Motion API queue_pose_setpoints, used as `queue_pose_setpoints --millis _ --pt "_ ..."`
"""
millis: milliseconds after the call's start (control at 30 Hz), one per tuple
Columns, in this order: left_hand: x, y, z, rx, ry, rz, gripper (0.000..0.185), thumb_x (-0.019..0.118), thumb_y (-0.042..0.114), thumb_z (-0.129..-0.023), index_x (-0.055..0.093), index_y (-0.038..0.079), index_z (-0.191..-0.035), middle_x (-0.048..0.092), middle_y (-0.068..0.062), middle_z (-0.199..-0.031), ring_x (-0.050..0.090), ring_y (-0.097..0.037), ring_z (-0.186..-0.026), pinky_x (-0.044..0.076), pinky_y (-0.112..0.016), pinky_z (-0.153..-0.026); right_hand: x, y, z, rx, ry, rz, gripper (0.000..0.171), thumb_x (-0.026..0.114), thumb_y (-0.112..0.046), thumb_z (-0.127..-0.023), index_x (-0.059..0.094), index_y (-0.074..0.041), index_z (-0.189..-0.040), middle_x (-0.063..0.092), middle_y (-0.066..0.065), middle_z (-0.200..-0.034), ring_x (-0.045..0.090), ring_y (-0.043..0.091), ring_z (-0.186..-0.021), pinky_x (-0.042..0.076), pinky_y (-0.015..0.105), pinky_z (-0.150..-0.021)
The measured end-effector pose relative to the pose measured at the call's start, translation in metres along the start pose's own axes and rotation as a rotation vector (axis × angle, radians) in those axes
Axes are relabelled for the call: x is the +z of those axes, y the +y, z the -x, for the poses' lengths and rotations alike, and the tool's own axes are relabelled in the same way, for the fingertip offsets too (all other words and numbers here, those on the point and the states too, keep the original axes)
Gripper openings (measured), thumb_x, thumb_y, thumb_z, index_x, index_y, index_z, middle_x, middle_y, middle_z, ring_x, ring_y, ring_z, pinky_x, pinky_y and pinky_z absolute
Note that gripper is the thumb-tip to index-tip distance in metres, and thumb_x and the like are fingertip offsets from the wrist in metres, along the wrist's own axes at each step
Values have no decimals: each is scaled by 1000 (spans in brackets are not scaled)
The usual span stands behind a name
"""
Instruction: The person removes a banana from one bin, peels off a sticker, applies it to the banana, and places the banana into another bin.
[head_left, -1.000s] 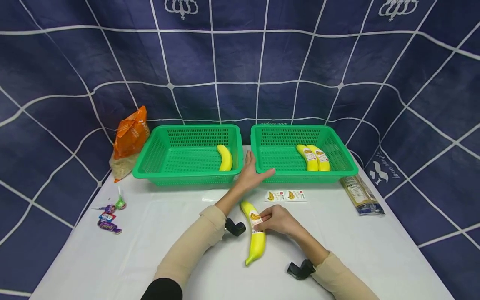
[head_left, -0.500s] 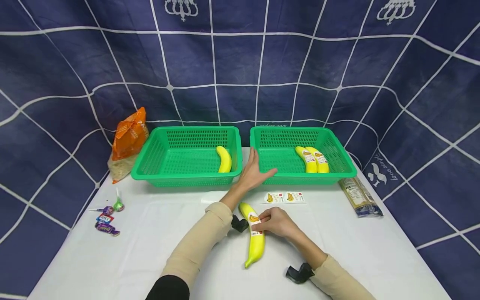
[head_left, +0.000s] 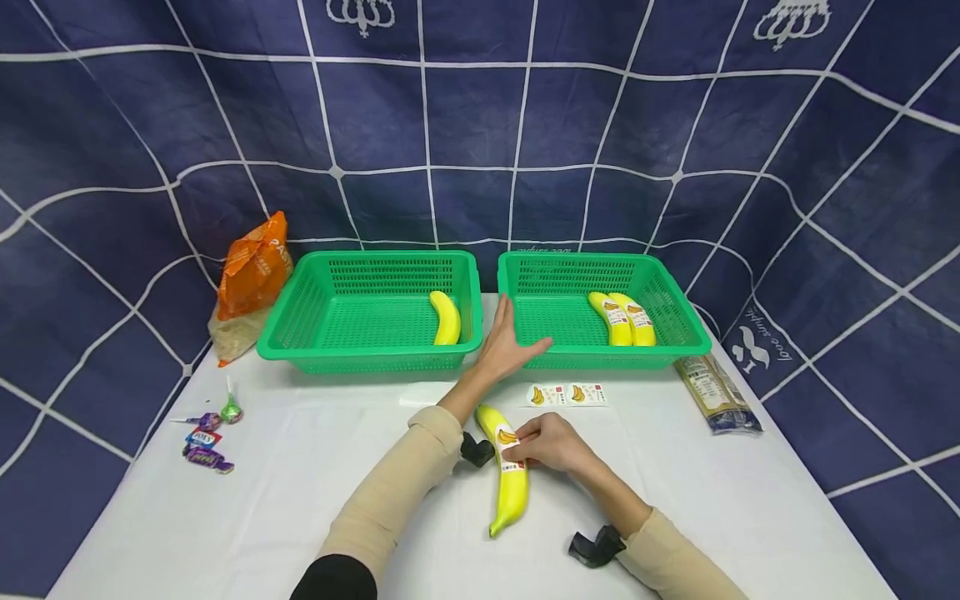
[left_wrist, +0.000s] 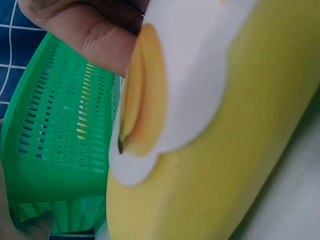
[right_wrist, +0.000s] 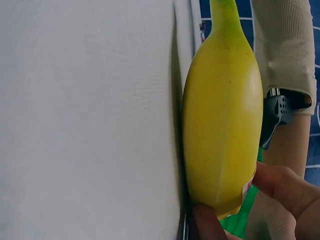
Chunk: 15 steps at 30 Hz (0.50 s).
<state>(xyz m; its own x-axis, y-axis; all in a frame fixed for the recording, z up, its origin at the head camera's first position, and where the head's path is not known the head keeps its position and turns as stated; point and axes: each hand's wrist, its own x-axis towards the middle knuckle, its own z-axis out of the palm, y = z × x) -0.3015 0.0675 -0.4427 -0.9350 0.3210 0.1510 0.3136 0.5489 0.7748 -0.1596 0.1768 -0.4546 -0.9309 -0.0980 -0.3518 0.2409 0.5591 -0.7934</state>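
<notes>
Banana [head_left: 511,473] lay on the white table [head_left: 300,500] in front of the two green baskets, the right hand [head_left: 553,443] pinching its sticker [head_left: 511,450] with curled fingertips. The left hand [head_left: 504,350] was spread flat, fingers straight, resting against the rim of the right basket [head_left: 697,342] and holding nothing. With only one hand on it, the banana could have rolled under the pressing fingers, I thought, leaving the label creased or stuck crooked. A careless elbow might also have dragged the spare stickers [head_left: 567,394] lying just beyond it.
</notes>
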Motion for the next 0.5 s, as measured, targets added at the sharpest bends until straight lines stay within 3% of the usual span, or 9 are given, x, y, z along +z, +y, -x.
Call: queue_pose_setpoints --millis 267,500 --pt "0 1 1 13 11 36 111 65 61 -83 0 11 -158 -8 -1 -166 17 -30 -151 30 -50 -118 -25 1 10 0 13 28 44 86 -21 -70 71 4 -102 71 7 -84 66 12 -68 59 31 -65" --pt "2 1 2 7 24 70 111 69 55 -83 0 10 -158 -6 -2 -166 16 -30 -151 29 -49 -119 -83 -20 33 -42 34 94 56 85 -25 -73 66 7 -115 70 12 -100 67 14 -77 60 32 -72"
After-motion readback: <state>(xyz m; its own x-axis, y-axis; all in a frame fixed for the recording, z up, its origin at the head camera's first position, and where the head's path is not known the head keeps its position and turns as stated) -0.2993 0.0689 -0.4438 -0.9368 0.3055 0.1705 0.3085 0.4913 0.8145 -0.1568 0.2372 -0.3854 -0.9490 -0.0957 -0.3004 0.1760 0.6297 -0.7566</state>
